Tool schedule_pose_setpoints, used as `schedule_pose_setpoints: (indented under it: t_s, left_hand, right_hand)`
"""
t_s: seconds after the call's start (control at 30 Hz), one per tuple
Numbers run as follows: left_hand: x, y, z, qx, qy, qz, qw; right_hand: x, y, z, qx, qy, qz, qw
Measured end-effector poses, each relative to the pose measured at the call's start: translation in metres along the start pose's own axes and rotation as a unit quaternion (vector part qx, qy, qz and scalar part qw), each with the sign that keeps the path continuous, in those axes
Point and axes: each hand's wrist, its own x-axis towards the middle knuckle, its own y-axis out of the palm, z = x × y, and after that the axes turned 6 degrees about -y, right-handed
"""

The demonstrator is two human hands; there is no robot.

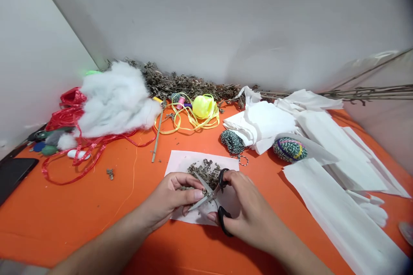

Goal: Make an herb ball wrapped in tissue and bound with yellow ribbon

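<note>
My right hand [247,208] grips a pair of scissors [208,193] by its black handles, with the blades spread apart. Between those blades are the fingertips of my left hand [176,195], pinching a small bit of dried plant [204,190]. Both hands are over a white sheet of paper [179,158] on the orange table. A pile of crumbled dried leaves [209,172] lies on the paper, just beyond the scissors. My hands partly hide the sheet and the pile.
White stuffing [116,99] and red ribbon [67,116] lie at left. Yellow ribbon [203,107] sits at the back, before dried stalks [187,86]. To the right are green-and-white yarn [289,149], a keyring [242,161] and white fabric pieces [342,146]. A dark phone [17,174] rests far left.
</note>
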Motion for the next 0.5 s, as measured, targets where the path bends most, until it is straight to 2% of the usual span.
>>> schedule_pose_setpoints:
  t_s: [0.2,0.37,0.5]
  left_hand:
    - [-0.001,0.002,0.003,0.005,-0.004,-0.005,1.0]
    - [0.001,0.003,0.002,0.005,-0.002,-0.02,1.0]
    - [0.001,-0.003,0.001,-0.039,0.017,-0.047,0.998]
  right_hand:
    - [-0.001,0.0,-0.003,-0.006,-0.017,0.001,1.0]
    - [0.0,-0.002,-0.012,-0.033,0.003,-0.001,0.999]
    - [0.002,-0.005,-0.016,-0.032,0.029,-0.015,0.999]
